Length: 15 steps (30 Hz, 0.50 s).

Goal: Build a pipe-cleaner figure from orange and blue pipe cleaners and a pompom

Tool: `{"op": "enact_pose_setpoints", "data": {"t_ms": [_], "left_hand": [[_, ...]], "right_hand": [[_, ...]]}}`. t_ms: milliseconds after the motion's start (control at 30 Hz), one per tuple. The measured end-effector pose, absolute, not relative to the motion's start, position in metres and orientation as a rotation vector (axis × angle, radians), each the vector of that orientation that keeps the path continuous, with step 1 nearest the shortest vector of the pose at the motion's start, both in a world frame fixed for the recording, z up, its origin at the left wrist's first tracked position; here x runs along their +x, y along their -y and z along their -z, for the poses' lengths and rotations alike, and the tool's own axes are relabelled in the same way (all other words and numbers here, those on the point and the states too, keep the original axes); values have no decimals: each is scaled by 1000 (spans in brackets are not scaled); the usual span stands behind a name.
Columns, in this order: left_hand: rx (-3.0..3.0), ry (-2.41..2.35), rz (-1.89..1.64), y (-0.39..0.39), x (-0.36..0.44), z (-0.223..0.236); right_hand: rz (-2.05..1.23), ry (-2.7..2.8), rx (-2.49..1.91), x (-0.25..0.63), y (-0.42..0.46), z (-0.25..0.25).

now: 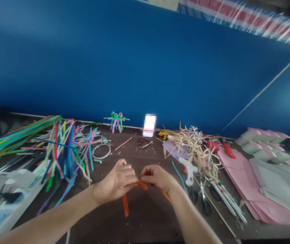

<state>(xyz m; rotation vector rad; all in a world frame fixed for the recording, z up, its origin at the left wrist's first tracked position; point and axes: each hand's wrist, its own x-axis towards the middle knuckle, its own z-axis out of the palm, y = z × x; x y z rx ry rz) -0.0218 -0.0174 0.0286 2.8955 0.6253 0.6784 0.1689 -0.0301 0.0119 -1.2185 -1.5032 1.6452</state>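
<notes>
Orange pipe cleaner is clamped between your left hand and right hand, held together; a slack grip could spring it toward the hot glue gun beyond them.

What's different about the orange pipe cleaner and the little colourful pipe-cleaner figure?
The orange pipe cleaner is one colour; the colourful pipe-cleaner figure mixes green, pink and blue. The orange one bends between the left hand and right hand; the figure stands alone by the blue wall. Both are pipe cleaner.
</notes>
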Motion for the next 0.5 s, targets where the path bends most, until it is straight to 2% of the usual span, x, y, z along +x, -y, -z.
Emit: {"op": "enact_pose_setpoints", "data": {"t_ms": [100,233,500], "left_hand": [[2705,-786,-890,16,-21,-24],[2531,-1049,-1004,11,-16,-12],[2666,-1231,-643,8,-13,-12]], "right_hand": [[-1712,1176,-1168,160,31,-4],[-1533,1157,-1262,142,37,3],[-571,1883,-1592,135,57,1]]}}
